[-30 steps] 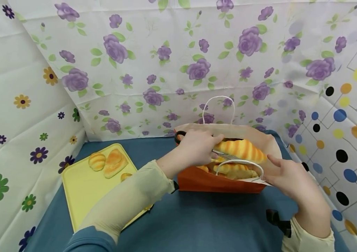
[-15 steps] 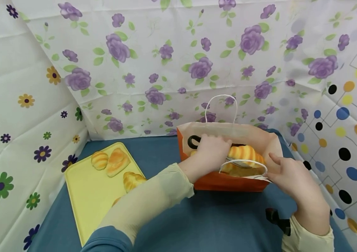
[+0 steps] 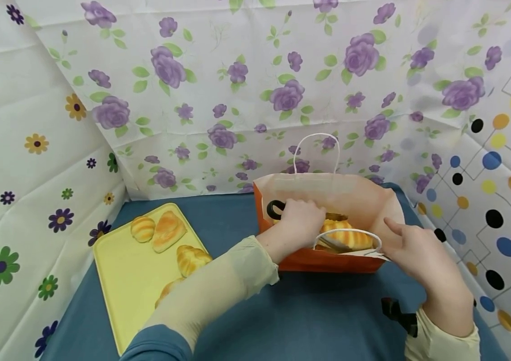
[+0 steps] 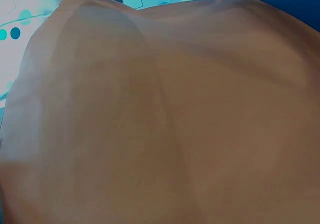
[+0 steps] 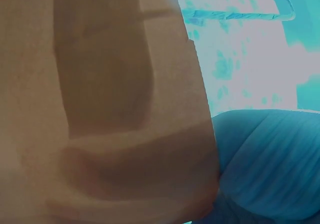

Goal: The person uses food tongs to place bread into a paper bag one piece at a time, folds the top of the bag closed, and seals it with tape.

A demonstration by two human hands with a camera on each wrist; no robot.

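Observation:
In the head view my left hand (image 3: 301, 223) reaches into the open top of an orange paper bag (image 3: 327, 262). It grips tongs with a black loop handle (image 3: 275, 209). A striped bread roll (image 3: 349, 236) sits between the arms of the tongs, low inside the bag; more bread lies under it, mostly hidden. My right hand (image 3: 418, 255) holds the bag's right front rim, near a white handle (image 3: 350, 231). Pale bag paper (image 4: 160, 114) fills the left wrist view. In the right wrist view, a finger (image 5: 270, 164) lies against the bag's edge (image 5: 202, 99).
A yellow tray (image 3: 124, 281) lies at left with a small striped roll (image 3: 143, 229), a triangular pastry (image 3: 168, 231) and a croissant-like bun (image 3: 191, 259). Another bun (image 3: 167, 291) is partly behind my left sleeve. Patterned sheets (image 3: 237, 100) wall in the blue table (image 3: 282, 321).
My left hand moved right and then lowered the tongs and striped roll deeper into the bag. More of the tray's buns came into view. My right hand stayed at the rim.

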